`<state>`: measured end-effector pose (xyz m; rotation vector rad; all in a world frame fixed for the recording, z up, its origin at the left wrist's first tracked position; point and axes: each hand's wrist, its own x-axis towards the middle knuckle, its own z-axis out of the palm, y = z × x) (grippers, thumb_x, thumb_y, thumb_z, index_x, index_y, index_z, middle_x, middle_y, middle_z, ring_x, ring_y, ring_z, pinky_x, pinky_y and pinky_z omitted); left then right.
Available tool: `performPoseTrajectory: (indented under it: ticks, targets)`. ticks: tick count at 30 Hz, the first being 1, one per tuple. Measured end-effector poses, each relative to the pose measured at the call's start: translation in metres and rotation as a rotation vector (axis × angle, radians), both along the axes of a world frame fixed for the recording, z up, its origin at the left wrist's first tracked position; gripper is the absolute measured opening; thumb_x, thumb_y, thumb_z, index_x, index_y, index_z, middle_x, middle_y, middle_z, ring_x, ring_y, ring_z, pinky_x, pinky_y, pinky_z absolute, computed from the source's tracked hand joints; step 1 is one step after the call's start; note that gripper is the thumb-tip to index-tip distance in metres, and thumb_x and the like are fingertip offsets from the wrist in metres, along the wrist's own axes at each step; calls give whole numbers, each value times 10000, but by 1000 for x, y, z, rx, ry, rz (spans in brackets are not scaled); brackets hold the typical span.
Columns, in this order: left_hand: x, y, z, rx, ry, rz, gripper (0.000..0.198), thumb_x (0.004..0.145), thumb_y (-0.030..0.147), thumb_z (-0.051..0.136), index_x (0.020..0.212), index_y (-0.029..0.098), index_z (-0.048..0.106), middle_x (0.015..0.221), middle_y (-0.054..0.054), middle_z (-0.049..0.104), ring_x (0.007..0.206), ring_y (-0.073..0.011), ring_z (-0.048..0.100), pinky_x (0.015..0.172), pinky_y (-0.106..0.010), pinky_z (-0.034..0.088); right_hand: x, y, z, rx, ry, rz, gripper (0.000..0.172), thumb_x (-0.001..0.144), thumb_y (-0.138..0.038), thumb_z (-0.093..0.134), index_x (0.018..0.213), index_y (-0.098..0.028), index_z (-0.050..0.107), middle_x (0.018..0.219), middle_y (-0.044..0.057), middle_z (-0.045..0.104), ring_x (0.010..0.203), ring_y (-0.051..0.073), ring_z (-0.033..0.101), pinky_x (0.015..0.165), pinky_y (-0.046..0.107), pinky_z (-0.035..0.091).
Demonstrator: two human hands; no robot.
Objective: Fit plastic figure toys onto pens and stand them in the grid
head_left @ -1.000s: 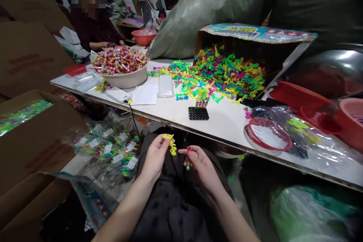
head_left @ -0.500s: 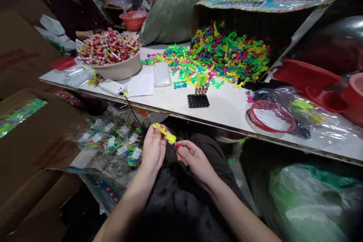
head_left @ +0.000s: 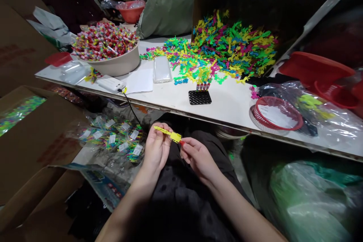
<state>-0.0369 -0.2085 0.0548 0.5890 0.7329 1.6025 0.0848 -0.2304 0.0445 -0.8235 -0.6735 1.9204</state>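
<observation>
Over my lap, my left hand (head_left: 158, 144) is closed on a yellow plastic toy figure (head_left: 176, 137), long and thin at one end and wider at the other. Facing it, my right hand (head_left: 195, 155) pinches a small red piece (head_left: 182, 142) that meets the figure's wide end; most of the red piece is hidden by the fingers. On the table beyond stands a black perforated block (head_left: 200, 98) with several red-and-white tubes upright at its back edge, yellow figures on top. A loose heap of colourful toy figures (head_left: 235, 49) spills from a cardboard box lying on its side.
A white tub (head_left: 121, 64) of small wrapped red pieces stands at the left. A clear plastic packet (head_left: 162, 70), a white power bank (head_left: 110, 84) with a cable, and a red basket (head_left: 279, 115) lie on the table. Open cartons (head_left: 34, 140) and bagged figures flank my legs.
The red piece in my right hand has come up against the yellow figure's wide end, where a small gap showed before. The view has shifted slightly.
</observation>
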Motion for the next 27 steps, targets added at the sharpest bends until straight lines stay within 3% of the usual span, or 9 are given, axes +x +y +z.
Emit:
performPoseTrajectory:
  ticks: [14,18,23,27]
  targets:
    - [-1,-4,0,73,-32,-54,220,693,323,669,761,196,504,757,28,462,714,-69,480,692,-180,452,0,0,-3,10,80,-21,159,704,-280,652,811,-167,617,468,-61,426,429,38,335,429,188,227]
    - [-2,-5,-2,103,62,-55,226,693,327,668,771,199,499,763,21,473,722,-77,491,659,-174,446,3,1,-5,27,41,-22,161,716,-290,643,822,-170,621,466,-64,427,421,33,325,428,182,236]
    - [-3,-5,-8,175,229,-55,189,690,160,669,776,190,504,773,23,484,729,-66,488,670,-155,415,12,6,-4,25,-65,33,206,703,-329,650,829,-168,621,470,-57,447,427,39,363,411,166,225]
    - [-2,-2,-14,134,213,-62,203,674,138,676,760,184,498,760,30,472,706,-60,474,650,-149,402,14,10,-4,24,-137,68,240,701,-358,641,830,-157,618,487,-51,468,424,36,367,410,161,234]
